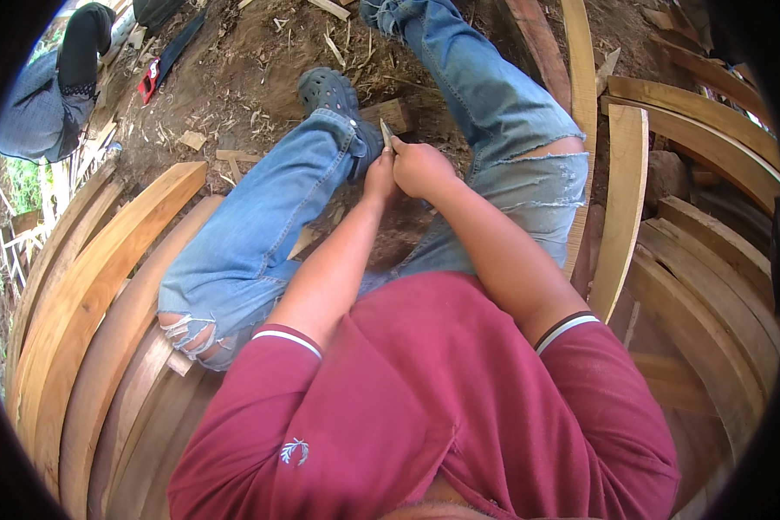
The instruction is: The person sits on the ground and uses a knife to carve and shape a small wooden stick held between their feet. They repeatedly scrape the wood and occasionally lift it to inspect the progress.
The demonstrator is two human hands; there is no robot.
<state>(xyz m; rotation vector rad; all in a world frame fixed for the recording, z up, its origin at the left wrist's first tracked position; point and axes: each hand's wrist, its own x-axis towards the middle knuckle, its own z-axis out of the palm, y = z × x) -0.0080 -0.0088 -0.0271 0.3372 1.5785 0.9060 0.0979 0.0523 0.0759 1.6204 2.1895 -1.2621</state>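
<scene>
My left hand [379, 178] and my right hand [421, 169] are pressed together between my knees, above the dirt. Both close around a small pale pointed piece [386, 133] whose tip sticks up out of the fingers; I cannot tell whether it is a blade or a sliver of wood. Just beyond the tip lies a short wooden block [396, 113] on the ground, next to my dark clog [329, 91]. My fingers are mostly hidden behind the backs of the hands.
Curved wooden planks [104, 269] are stacked at my left, and more curved planks [624, 199] at my right. The dirt ground [251, 61] is littered with wood chips. A hand saw with a red handle [152, 80] lies far left. Another person [56, 87] crouches at top left.
</scene>
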